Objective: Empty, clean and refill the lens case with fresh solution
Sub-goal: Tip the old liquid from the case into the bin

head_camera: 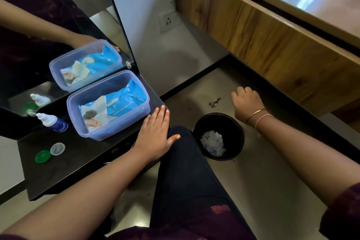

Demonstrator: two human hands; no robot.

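On the black shelf, far left: the lens case (49, 152) lies near the front edge, one green cap and one clear cap, both appearing closed; neither of my hands is near it.
Solution bottle (52, 122): it lies tipped on its side just behind the case, white nozzle pointing left at the mirror (58, 25). I judge it could roll or dribble if the shelf gets bumped.
Plastic tub (109, 104): it holds a blue wipes pack (115, 106) and sits right of the bottle, its near corner close to my left hand.
Left hand (155, 134): flat and open, palm down on the shelf's right end, gripping nothing. Leaning on that end could, I reckon, jolt the shelf (78, 167) and send the case sliding off the front.
Black bin (219, 136): on the floor beside my knee, white crumpled wads inside. A dropped cap could land here and be contaminated.
Right hand (248, 105): loosely curled, knuckles up, hovering beyond the bin; I cannot tell whether it holds anything.
Floor debris (214, 101): small dark bits just left of that hand. Touching them, then the case, would undo any cleaning.
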